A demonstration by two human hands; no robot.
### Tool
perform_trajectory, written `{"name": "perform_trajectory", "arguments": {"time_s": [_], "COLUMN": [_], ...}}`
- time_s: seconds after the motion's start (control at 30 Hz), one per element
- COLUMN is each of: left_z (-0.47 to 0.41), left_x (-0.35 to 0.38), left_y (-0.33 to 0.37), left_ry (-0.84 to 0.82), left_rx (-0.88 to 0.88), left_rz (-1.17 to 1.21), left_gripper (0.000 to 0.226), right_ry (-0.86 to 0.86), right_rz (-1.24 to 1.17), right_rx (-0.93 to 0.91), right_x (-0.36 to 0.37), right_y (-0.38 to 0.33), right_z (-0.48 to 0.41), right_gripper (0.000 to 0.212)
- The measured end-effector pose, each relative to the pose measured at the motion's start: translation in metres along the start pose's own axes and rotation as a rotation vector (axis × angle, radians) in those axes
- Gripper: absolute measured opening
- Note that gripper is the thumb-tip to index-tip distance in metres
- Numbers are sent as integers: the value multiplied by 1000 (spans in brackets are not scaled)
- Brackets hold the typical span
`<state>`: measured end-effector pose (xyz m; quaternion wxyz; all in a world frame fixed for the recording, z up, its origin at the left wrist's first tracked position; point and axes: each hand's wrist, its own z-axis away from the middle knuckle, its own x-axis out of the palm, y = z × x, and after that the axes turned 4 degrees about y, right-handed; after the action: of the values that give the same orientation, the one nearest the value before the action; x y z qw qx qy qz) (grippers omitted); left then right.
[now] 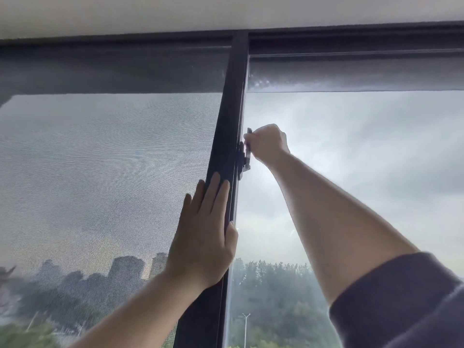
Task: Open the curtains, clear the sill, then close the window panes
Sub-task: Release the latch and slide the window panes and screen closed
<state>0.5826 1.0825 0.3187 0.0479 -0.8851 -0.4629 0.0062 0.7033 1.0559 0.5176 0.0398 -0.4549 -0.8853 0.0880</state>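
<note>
A dark vertical window frame (227, 126) runs down the middle of the view, between a mesh insect screen (100, 172) on the left and a clear glass pane (364, 159) on the right. My left hand (204, 237) lies flat against the frame with straight fingers, its thumb wrapped round the frame's right edge. Higher up, my right hand (267, 143) grips the black latch handle (247, 151) on the frame's right side. The sill and curtains are out of view.
The dark top rail (351, 38) of the window sits just under a pale ceiling (226, 11). Outside, through the glass, are grey sky, trees, tall buildings and a street lamp. A dark sleeve (401, 305) covers my right upper arm.
</note>
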Motion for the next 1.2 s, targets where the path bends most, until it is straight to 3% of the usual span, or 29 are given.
{"name": "perform_trajectory", "arguments": {"time_s": [0.17, 0.3, 0.6, 0.83, 0.97, 1.07, 1.2], "left_z": [0, -1, -1, -2, 12, 32, 65], "left_x": [0, 2, 4, 0, -2, -3, -3], "left_y": [0, -3, -3, 1, 15, 32, 68], "left_ry": [7, 19, 13, -18, 6, 11, -68], "left_rx": [3, 7, 8, -13, -35, -22, 39], "left_rz": [-13, -3, 6, -33, -36, -39, 171], "left_gripper": [77, 75, 74, 68, 56, 58, 58], "right_ry": [75, 28, 49, 83, 2, -45, -84], "right_rz": [-24, -33, -50, 19, 112, 155, 213], "right_rx": [124, 141, 144, 92, -9, -30, -38], "right_x": [11, 9, 17, -14, -38, -61, -104], "right_y": [5, 2, 2, 22, 47, 70, 96], "right_z": [-9, -12, 12, 79, 135, 183, 247], "right_gripper": [35, 20, 26, 26, 28, 27, 23]}}
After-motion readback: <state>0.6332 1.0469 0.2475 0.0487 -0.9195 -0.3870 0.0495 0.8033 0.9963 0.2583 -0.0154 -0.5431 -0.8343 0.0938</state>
